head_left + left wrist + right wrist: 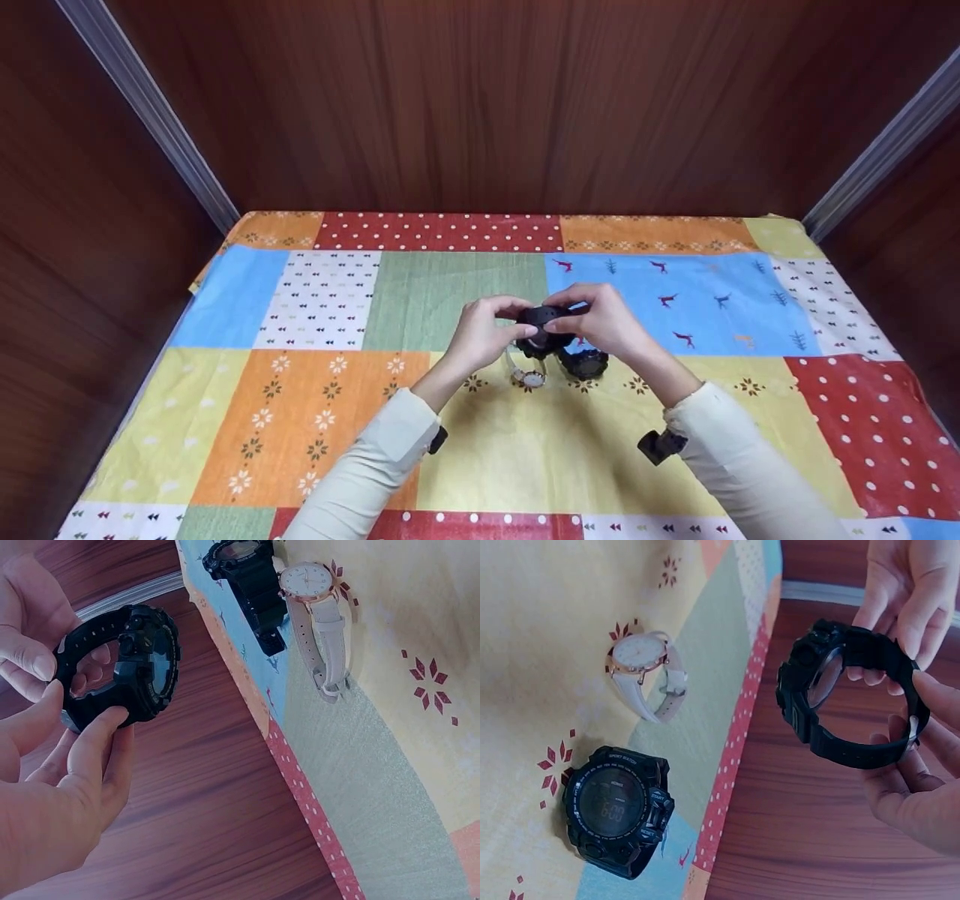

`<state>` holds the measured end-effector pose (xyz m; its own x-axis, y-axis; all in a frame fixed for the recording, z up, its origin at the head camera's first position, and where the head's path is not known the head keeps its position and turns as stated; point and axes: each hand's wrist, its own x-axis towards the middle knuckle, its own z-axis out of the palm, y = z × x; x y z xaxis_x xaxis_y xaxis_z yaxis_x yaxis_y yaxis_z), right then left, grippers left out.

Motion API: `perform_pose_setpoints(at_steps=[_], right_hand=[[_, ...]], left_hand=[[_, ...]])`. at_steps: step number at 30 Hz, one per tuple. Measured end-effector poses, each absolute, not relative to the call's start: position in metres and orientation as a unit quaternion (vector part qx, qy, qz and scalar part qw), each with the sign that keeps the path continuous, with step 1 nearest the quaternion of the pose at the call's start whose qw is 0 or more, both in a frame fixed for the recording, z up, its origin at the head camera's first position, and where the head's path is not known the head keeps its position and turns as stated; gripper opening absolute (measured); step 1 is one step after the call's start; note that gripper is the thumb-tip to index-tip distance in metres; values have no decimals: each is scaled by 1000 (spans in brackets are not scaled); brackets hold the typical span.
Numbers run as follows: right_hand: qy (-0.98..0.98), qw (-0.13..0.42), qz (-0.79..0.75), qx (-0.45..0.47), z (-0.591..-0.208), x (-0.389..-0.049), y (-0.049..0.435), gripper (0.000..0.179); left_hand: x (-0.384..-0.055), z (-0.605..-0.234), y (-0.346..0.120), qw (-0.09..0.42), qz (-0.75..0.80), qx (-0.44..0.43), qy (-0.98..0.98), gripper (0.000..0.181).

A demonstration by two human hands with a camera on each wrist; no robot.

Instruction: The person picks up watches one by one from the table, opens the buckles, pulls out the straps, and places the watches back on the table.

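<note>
Both hands hold a black sports watch point(150, 664) above the cloth, its strap bent round into a loop. My left hand point(484, 330) pinches one stretch of the strap between thumb and fingers, close to the case. On the opposite side of the loop, my right hand point(604, 322) grips the strap near a small shiny piece, likely the buckle point(913, 727). Below the hands lies a second black digital watch point(615, 806), face up. Beside it a white-strapped watch point(640, 652) with a rose-gold rim rests with its strap looped.
A patchwork-print cloth point(495, 450) covers the table. Dark wood-grain panels point(465, 105) stand behind it and on both sides, with metal strips point(157, 112) at the corners. Small black cameras point(660, 446) are worn at the wrists.
</note>
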<state>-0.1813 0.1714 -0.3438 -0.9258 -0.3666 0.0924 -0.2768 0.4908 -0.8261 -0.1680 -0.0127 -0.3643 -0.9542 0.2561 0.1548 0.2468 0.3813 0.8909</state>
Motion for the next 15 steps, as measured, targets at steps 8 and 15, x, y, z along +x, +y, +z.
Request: perform_pose_setpoints(at_steps=[8, 15], right_hand=[[859, 52, -475, -184, -346, -182, 173, 26], [859, 58, -474, -183, -343, -181, 172, 27]], left_hand=[[-168, -364, -14, 7, 535, 152, 831, 25], [-168, -364, -14, 9, 532, 150, 833, 24]])
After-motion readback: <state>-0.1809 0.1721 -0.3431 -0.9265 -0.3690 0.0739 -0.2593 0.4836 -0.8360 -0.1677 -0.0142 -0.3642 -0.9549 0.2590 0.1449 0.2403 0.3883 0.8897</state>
